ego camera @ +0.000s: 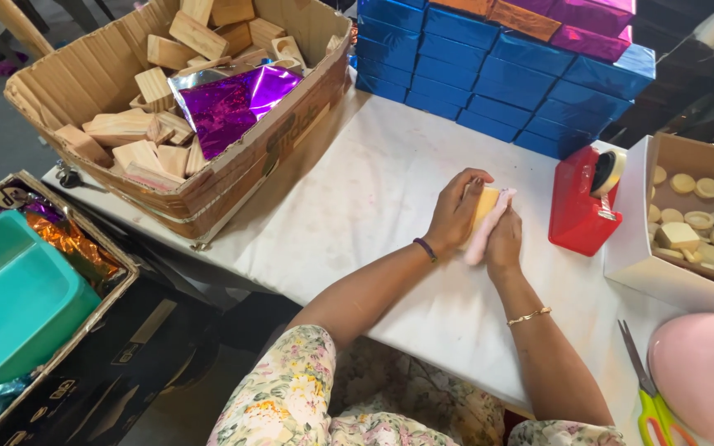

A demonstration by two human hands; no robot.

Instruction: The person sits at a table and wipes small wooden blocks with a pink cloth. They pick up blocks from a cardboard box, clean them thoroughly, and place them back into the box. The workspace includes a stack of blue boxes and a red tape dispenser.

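Both my hands meet on the white table (357, 206). My left hand (454, 213) is wrapped around a yellow block (485, 206), fingers over its top. My right hand (503, 239) grips a pale pink soft piece (487, 231) pressed along the block's near side. The block's lower part is hidden between my hands.
A red tape dispenser (578, 202) stands right of my hands. A stack of blue and purple wrapped boxes (497, 74) sits behind. A cardboard box of wooden blocks (167, 99) with purple foil (229, 103) is at left. A box of pale round pieces (704, 215), scissors (650, 396), pink lid (704, 372).
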